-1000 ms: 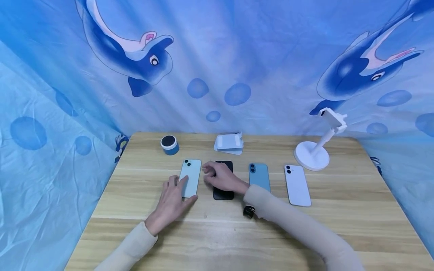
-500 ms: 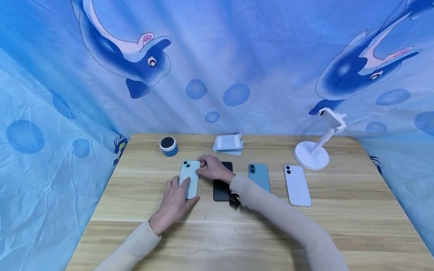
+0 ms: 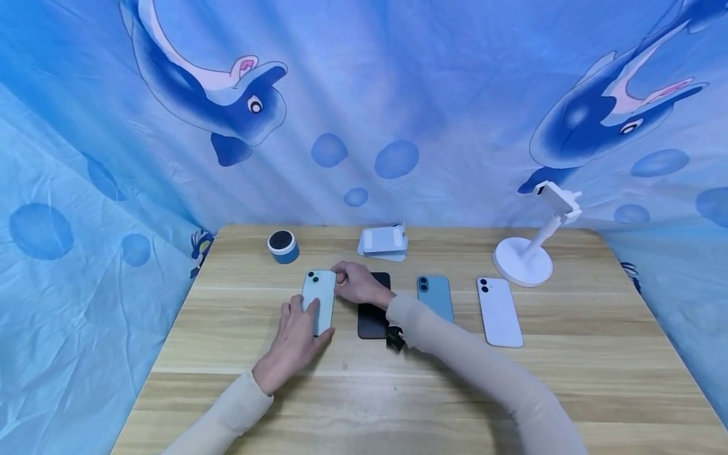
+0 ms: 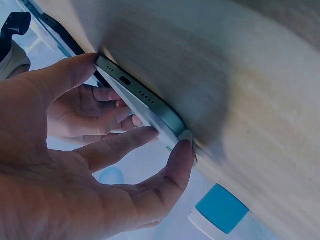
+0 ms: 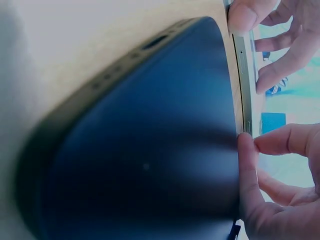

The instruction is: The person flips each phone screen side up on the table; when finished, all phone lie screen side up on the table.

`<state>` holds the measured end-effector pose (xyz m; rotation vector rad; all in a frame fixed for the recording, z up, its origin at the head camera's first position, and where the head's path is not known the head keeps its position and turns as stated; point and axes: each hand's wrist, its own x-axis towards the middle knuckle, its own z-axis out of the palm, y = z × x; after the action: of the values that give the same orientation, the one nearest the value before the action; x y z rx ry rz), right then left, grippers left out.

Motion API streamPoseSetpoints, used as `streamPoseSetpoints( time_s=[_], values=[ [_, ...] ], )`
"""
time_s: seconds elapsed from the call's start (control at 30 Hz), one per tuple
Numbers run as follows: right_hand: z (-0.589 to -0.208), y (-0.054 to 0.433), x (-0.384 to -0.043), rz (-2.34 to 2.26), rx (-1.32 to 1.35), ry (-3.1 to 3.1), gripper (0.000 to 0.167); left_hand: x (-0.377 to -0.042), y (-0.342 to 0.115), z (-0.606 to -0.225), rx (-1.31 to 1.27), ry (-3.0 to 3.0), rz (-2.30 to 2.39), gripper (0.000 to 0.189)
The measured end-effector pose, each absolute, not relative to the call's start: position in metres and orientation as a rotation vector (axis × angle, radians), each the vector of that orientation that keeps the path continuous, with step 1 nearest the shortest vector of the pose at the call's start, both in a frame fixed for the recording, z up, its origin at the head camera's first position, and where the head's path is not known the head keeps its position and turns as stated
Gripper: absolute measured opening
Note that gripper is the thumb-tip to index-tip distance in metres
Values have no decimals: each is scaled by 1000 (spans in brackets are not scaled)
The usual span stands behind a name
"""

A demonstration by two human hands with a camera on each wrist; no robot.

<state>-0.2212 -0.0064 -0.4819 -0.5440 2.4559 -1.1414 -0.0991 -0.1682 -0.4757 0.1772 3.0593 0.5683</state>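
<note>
A pale green phone (image 3: 324, 287) lies back up on the left of the table. My left hand (image 3: 294, 341) grips its lower part; in the left wrist view the thumb and a finger are at opposite corners of the port end (image 4: 142, 97), with another finger on the back. My right hand (image 3: 358, 283) reaches over a black phone (image 3: 372, 322) and pinches the pale phone's right edge near the top. In the right wrist view, two right fingertips meet at the pale phone's side (image 5: 244, 80), beyond the large dark phone (image 5: 145, 125).
To the right lie a blue phone (image 3: 435, 297) and a white phone (image 3: 500, 313). Behind stand a blue and white jar (image 3: 283, 248), a pale folded stand (image 3: 383, 241) and a white phone holder (image 3: 523, 260). A curtain (image 3: 364, 95) hangs at the table's back.
My right hand has moved left from over the black phone to the pale green phone's upper right edge. The left hand has stayed at that phone, shifting very slightly.
</note>
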Motion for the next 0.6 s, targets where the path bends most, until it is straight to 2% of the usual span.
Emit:
streamPoseSetpoints(
  time_s=[0.6],
  values=[
    [-483,-8,-217,-1274,-423,2426,52,-99,-167,-473,188,3064,540,74]
  ],
)
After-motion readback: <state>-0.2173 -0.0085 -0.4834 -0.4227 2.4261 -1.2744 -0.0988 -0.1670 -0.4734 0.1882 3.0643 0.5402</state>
